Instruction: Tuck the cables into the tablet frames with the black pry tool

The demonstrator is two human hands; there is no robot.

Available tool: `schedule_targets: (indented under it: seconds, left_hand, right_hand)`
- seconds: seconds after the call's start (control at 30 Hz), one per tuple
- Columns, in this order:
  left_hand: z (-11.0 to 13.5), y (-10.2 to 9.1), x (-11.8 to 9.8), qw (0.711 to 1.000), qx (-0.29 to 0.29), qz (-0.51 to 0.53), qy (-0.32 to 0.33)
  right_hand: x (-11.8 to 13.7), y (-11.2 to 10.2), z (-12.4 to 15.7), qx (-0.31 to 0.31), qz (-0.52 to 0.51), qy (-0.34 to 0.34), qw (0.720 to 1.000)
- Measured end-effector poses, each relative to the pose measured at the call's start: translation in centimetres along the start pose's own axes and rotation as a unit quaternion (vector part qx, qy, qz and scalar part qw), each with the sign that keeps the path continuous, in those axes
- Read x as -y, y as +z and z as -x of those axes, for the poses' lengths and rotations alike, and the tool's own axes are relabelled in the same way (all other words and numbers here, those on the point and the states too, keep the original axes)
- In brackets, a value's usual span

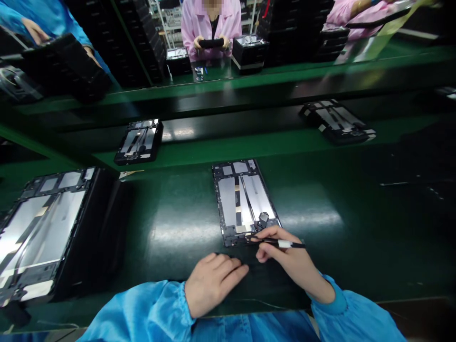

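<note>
An opened tablet lies flat on the green bench in front of me, its silver inside facing up with dark ribbon cables along it. My right hand is closed around slim black tweezers with a white band. Their tip reaches the tablet's near edge, where fingers hide the exact contact. Close to that tip, a small dark square part sits on the tablet's lower right corner. My left hand rests palm down on the bench just short of the tablet, fingers extended and holding nothing.
A tall stack of opened tablets stands at left. Two smaller stacks, one at back left and one at back right, lie beyond the bench. Across from me, a person in pink holds a dark device; other co-workers flank them.
</note>
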State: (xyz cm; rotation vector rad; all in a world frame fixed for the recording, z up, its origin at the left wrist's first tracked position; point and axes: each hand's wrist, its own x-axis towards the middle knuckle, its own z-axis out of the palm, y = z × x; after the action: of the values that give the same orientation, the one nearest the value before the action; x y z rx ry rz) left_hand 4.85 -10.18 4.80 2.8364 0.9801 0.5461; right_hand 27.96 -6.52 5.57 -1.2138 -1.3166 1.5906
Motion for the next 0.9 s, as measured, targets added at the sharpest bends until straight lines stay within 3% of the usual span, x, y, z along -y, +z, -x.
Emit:
schedule_targets:
  seconds: [0.17, 0.27, 0.4, 0.53, 0.77, 0.9]
  left_hand:
    - [-0.7, 1.3, -0.2, 0.998, 0.007, -0.017, -0.063]
    - [-0.6, 1.3, -0.1, 0.998, 0.016, -0.022, -0.051]
    - [-0.1, 0.6, -0.5, 0.998, 0.055, -0.012, 0.008]
    - [-0.2, 0.2, -0.2, 0.998, 0.062, 0.022, 0.009]
    - [-1.3, 1.2, 0.3, 0.998, 0.054, 0.006, 0.011]
    - [-1.2, 1.3, 0.3, 0.999, 0.051, 0.012, 0.011]
  right_hand:
    - [-0.9, 0.1, -1.2, -0.042, -0.030, -0.043, 0.998]
    - [-0.7, 0.0, -1.5, -0.042, -0.025, -0.047, 0.998]
    - [-0.2, -1.4, -0.6, 0.000, 0.068, -0.044, 0.997]
    - [0.2, -2.6, 0.2, 0.050, 0.161, -0.025, 0.985]
    - [0.3, -2.1, -0.5, 0.034, 0.307, -0.095, 0.946]
    - [0.3, -2.1, -0.8, 0.038, 0.327, -0.106, 0.938]
